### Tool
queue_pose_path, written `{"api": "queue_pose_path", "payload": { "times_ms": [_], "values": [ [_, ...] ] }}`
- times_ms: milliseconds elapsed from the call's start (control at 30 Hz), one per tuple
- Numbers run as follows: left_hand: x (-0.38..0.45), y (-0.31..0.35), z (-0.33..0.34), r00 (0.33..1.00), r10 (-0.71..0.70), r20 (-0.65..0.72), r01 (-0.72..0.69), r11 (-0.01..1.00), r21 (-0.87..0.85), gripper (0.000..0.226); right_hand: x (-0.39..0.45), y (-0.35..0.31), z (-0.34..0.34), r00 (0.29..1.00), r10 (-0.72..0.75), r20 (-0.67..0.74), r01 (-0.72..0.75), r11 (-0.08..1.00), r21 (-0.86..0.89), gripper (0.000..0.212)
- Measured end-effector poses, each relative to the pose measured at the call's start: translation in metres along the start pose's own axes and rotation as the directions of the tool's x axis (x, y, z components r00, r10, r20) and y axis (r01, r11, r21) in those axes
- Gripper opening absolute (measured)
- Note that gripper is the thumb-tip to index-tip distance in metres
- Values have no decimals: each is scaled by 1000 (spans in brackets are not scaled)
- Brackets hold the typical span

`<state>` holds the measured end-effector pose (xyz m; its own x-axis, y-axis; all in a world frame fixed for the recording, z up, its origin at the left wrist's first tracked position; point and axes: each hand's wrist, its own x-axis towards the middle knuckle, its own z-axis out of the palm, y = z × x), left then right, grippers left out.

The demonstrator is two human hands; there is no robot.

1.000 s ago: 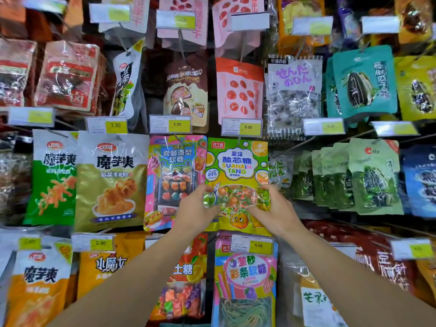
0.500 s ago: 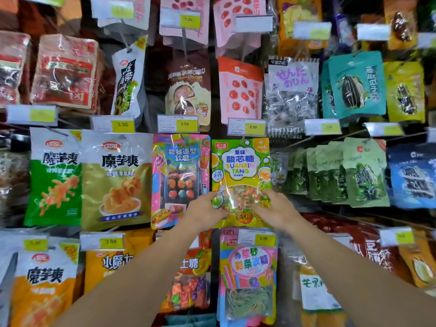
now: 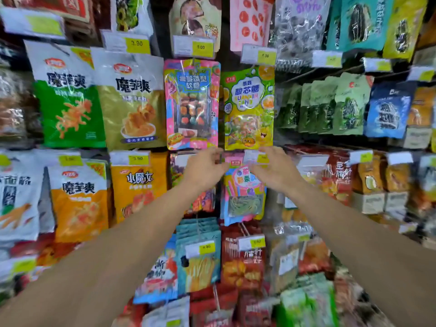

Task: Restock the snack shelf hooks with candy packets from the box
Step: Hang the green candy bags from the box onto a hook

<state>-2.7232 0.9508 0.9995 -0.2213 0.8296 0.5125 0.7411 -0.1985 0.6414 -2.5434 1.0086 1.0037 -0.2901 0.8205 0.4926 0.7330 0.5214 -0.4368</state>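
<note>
Green candy pack [image 3: 249,107] hangs on its hook, 12 o'clock above both hands. Left hand [image 3: 204,168] & right hand [image 3: 274,169]: loose grip, holding nothing. Hanging step looks done; next prob needs another pack from the box, not in view.

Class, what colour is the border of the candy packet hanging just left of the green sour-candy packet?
Pink border on the candy packet, in the head view.

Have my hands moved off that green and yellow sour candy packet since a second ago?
Yes. Both the left hand and right hand have dropped below the sour candy packet, now level with the price tag underneath.
</note>
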Motion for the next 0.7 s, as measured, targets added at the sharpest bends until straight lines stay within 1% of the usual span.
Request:
{"api": "queue_pose_path", "payload": {
  "times_ms": [133,233,300,400,467,567,633,700],
  "values": [
    [-56,-16,8,999,-53,0,53,999,-5,47,-63,-5,23,995,16,96,-17,1000,10,59],
    [-98,-27,15,993,-111,29,113,991,-73,48,-107,-4,41,987,7,161,-13,999,34,58],
    [-134,-37,21,984,-166,62,171,983,-71,47,-141,-2,57,975,-3,222,-6,999,37,58],
    [-187,-56,32,951,-293,94,298,954,-44,47,-192,4,83,947,6,322,-25,998,55,58],
    [-228,-68,39,919,-377,117,386,921,-57,47,-227,10,103,914,7,405,-30,998,50,60],
    [-288,-91,48,866,-472,162,483,875,-33,47,-278,15,132,848,23,529,-74,995,74,63],
    [-324,-105,49,822,-539,185,554,831,-40,48,-307,16,152,803,30,595,-86,994,65,63],
    [-363,-121,50,775,-593,219,616,787,-45,43,-338,13,173,751,36,660,-100,993,59,63]
  ]
}}
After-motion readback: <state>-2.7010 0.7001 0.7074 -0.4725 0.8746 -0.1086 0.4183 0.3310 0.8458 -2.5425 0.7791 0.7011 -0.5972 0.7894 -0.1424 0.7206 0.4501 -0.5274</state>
